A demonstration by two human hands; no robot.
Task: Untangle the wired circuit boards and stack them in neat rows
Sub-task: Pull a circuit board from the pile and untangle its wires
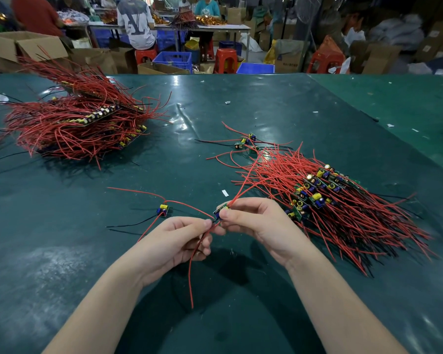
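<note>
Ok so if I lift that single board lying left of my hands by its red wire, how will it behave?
The board looks tiny, so probably very light. Its red wire curves loosely over the table, so it would likely flex and let the board dangle and swing. One red lead seems to run toward the left hand, so it may tug there.

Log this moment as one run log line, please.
right hand: pinches circuit board | left hand: pinches red wire | loose board: on table | tangled pile: right
</note>
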